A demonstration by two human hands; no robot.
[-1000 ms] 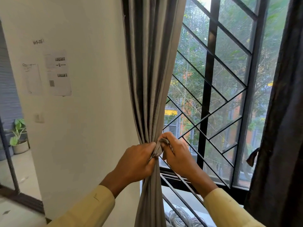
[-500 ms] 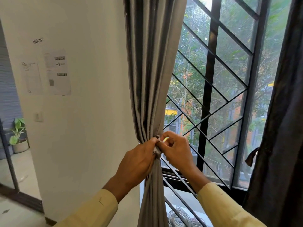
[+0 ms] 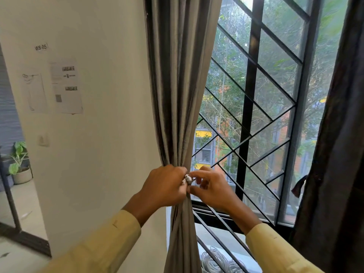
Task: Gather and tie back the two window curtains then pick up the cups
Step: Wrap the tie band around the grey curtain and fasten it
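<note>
Two yellow sleeves point(image 3: 102, 245) are seen nearest, reaching up and forward. The grey curtain point(image 3: 181, 95) is gripped by the left hand point(image 3: 165, 187), whose fingers are curled tightly round the gathered cloth at its narrowest part. A small pale tie point(image 3: 188, 178) is pinched between the thumb and forefinger of the right hand point(image 3: 212, 191); its other fingers are held loosely bent. The tie is lodged just between the two hands, touching both.

The curtain is drawn into long upright folds. It fans out wide above the left hand and hangs in a slim bundle below it.

A coil of pale cable point(image 3: 214, 261) is seen below the right hand. Black window bars point(image 3: 248, 107), set upright and slanting, are placed beyond that hand, with green trees behind the glass. A dark curtain point(image 3: 334, 154) is hung well to the right of the right hand, apart from it.

On the white wall point(image 3: 110, 134), up and left of the left hand, printed sheets point(image 3: 66, 86) are stuck. A potted plant point(image 3: 19, 164) is set farther left.
</note>
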